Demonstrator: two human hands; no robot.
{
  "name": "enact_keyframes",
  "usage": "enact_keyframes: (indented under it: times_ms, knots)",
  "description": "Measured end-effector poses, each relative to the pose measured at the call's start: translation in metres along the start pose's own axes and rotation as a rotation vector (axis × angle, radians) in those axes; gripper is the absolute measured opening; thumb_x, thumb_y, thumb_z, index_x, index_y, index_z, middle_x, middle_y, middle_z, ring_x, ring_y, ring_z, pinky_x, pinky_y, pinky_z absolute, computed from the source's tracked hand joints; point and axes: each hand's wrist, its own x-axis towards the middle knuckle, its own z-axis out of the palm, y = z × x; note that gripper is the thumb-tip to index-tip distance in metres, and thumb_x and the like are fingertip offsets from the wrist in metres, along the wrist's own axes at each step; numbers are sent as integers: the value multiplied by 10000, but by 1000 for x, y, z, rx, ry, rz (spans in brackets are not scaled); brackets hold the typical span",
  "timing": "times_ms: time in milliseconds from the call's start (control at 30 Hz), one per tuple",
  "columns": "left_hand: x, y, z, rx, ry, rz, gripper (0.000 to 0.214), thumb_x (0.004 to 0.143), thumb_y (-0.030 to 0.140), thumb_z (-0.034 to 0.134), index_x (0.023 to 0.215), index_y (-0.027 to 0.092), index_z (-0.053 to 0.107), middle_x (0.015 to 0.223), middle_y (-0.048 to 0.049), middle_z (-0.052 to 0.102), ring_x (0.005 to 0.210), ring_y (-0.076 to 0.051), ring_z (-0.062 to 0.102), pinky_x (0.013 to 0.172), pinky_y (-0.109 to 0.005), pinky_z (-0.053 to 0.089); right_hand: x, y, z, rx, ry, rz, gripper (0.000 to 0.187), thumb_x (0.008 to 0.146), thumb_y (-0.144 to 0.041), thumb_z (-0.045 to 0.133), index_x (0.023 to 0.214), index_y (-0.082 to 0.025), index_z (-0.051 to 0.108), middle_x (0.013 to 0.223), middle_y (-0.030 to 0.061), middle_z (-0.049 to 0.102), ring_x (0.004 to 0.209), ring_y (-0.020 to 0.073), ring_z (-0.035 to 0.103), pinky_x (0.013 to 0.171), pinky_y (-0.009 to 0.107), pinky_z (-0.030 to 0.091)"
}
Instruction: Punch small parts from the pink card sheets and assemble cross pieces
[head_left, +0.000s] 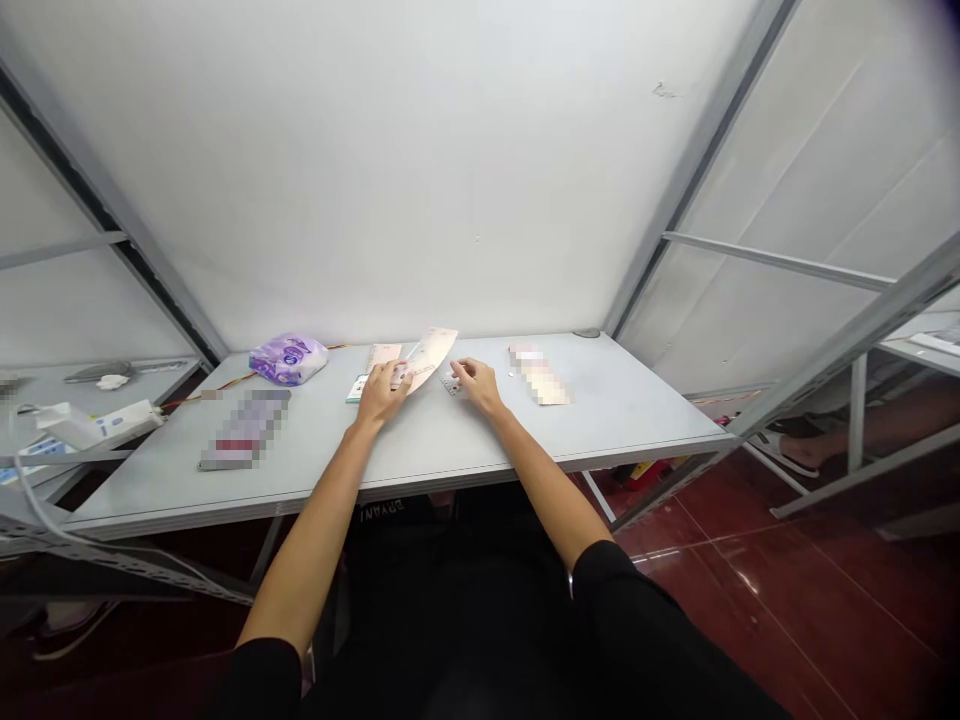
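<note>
My left hand (381, 393) is closed on a pale, printed paper sheet (433, 352), which tilts up off the table with its far end raised. Beneath that hand lie another pale paper (384, 353) and a small white-and-green printed card (355, 389), both partly covered. To the right, my right hand (478, 383) has its thumb and fingers pinched together at a small, see-through piece with dark marks (451, 384); what kind of piece it is, I cannot make out. A gap separates the two hands.
On the grey table (600, 425), a purple tissue pack (289, 358) and a blurred phone-like slab (247, 430) lie left. Another pale paper strip (541, 378), partly blurred, is right, beside a tiny white bit (511, 375). White walls and metal posts enclose the table.
</note>
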Motion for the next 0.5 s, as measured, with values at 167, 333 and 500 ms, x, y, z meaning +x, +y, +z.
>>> enact_keyframes:
  times_ms: [167, 333, 500]
  knots:
    - [-5, 8, 4, -53, -124, 167, 503, 929, 509, 533, 1351, 249, 613, 1312, -97, 603, 1236, -267, 580, 1119, -404, 442, 0, -3, 1, 39, -7, 91, 303, 815, -491, 749, 897, -200, 728, 672, -9, 709, 654, 173, 684, 735, 287, 548]
    - [-6, 13, 2, -63, -91, 169, 526, 900, 523, 564, 1340, 238, 616, 1311, -104, 589, 1254, -280, 567, 1118, -418, 449, 4, -1, -1, 96, 16, 171, 184, 813, -311, 683, 946, -189, 718, 708, -12, 730, 560, 140, 668, 667, 256, 551]
    - [-4, 13, -2, -31, 4, 103, 471, 911, 492, 555, 1299, 237, 633, 1316, -99, 604, 1272, -280, 551, 1125, -413, 439, 7, 2, -9, 235, 173, 242, 409, 807, -221, 583, 1208, -190, 655, 845, 9, 762, 627, 138, 698, 526, 214, 519]
